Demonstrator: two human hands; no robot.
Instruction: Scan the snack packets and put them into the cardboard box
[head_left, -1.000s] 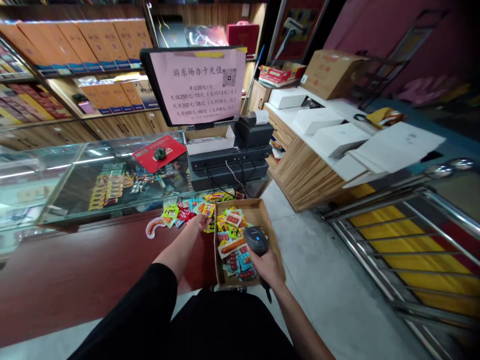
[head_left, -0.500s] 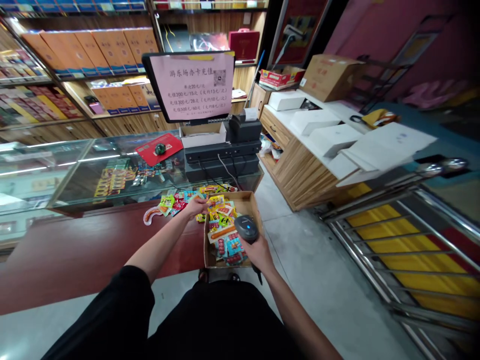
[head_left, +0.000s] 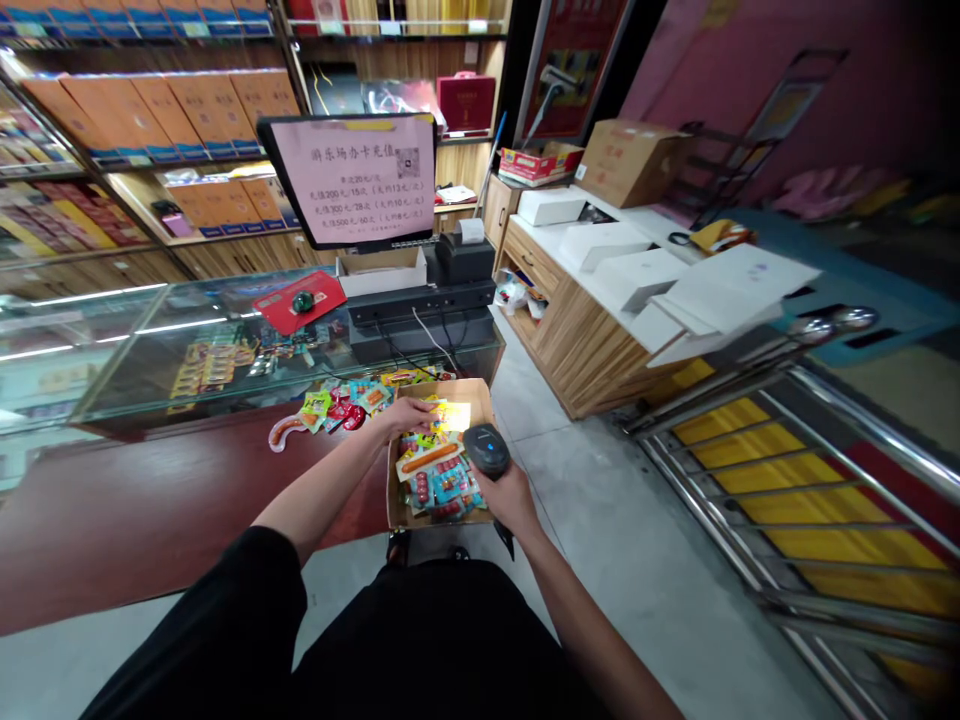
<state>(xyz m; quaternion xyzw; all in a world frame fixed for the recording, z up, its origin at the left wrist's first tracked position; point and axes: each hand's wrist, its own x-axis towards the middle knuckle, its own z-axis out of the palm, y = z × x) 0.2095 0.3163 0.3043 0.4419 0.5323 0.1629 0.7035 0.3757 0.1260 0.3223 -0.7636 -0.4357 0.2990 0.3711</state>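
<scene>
My right hand [head_left: 508, 497] is wrapped round a black barcode scanner [head_left: 486, 450] with a small blue light on top. Over the far part of a shallow cardboard box [head_left: 480, 390], my left hand [head_left: 410, 416] pinches a yellow snack packet [head_left: 452, 416], which looks brightly lit in front of the scanner. Inside the box lie several small snack packets, among them a long sausage packet [head_left: 430, 461] and blue packets [head_left: 450, 484] nearer to me. Left of the box, a loose pile of colourful packets [head_left: 349, 405] rests on the counter, with a curved orange-brown packet [head_left: 286, 431] at its end.
A monitor [head_left: 352, 180] with a pink printed sign stands behind the box, beside a receipt printer [head_left: 466, 255]. A red card [head_left: 300, 300] lies on the glass display case [head_left: 150, 345]. To the right are a wooden cabinet [head_left: 562, 350] with white boxes and a metal railing [head_left: 720, 440].
My left hand has turned the yellow packet towards the scanner, where it now looks brightly lit. The whole view has shifted a little, so the counter and box sit further left.
</scene>
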